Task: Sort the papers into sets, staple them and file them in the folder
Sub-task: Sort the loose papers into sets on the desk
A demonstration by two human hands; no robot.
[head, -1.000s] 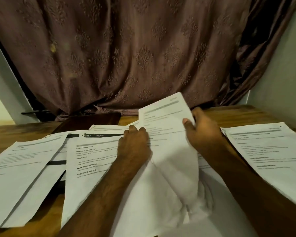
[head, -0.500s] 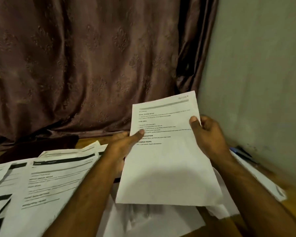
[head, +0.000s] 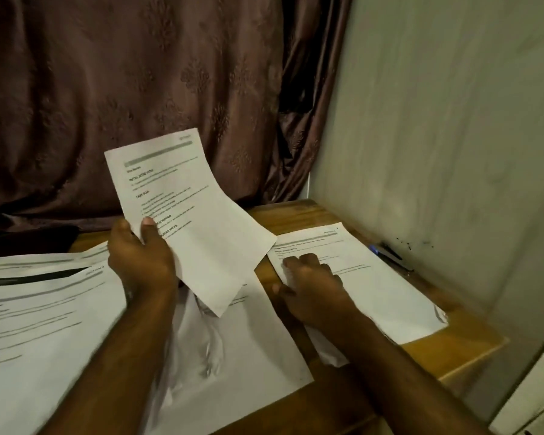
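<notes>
My left hand (head: 142, 259) holds a printed white sheet (head: 189, 215) up above the table, thumb on its face near the left edge; the sheet tilts to the right. My right hand (head: 311, 284) lies on another printed sheet (head: 368, 284) that rests flat at the table's right end, its fingers bent down onto the sheet's left edge. Under my arms lies a crumpled blank sheet (head: 230, 346). Several more printed sheets (head: 41, 312) overlap on the left. No stapler is in view.
The wooden table (head: 299, 215) ends at a pale wall (head: 437, 136) on the right. A blue and black pen (head: 388, 254) lies along that wall. A brown curtain (head: 139, 89) hangs behind. A dark flat object (head: 29, 238) lies at the back left.
My right hand let go of the raised sheet and came down onto the sheet on the right. The left hand alone now holds the sheet, tilted. The view swung right.
</notes>
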